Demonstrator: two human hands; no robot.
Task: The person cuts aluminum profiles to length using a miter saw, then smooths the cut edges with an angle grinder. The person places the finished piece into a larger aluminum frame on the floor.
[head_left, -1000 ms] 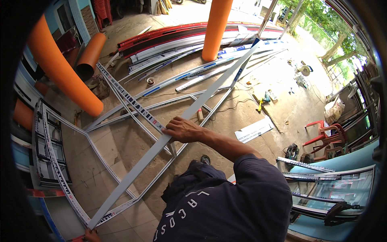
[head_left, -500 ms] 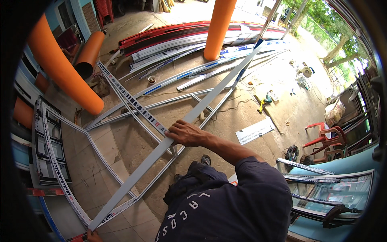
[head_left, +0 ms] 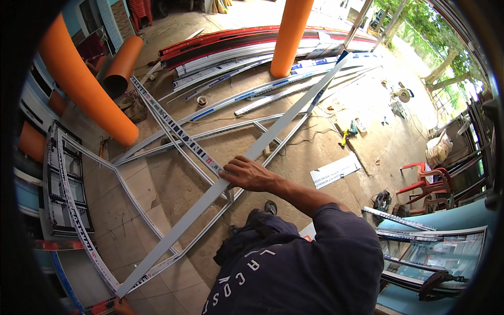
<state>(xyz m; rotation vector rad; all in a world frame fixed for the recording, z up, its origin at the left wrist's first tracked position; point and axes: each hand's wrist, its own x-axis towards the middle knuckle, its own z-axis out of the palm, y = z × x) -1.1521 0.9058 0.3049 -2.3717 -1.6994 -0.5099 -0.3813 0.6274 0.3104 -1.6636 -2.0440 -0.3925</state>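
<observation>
A long flat pale grey metal bar [head_left: 184, 228] runs diagonally from the lower left to the upper right, along one side of a large metal frame [head_left: 208, 233]. My right hand [head_left: 249, 174] is closed over the bar's middle, fingers curled over its far edge. Beside those fingers ends a crosspiece [head_left: 181, 135] with printed protective film. At the bar's near left end is my left hand [head_left: 123, 306], its fingers pinching the tip; most of this hand is cut off by the picture's dark rim. A film-covered side rail [head_left: 79, 231] meets the frame's corner there.
Orange columns [head_left: 286, 42] stand at the far side and left. Behind the frame lie stacked metal profiles [head_left: 226, 55]. A yellow-and-green power tool [head_left: 344, 137], a white printed sheet [head_left: 336, 170] and red chairs [head_left: 425, 178] are to the right. Glazed panels [head_left: 436, 249] lie at lower right.
The view has shifted slightly, so the scene sits a little further right. Both hands keep their places on the bar.
</observation>
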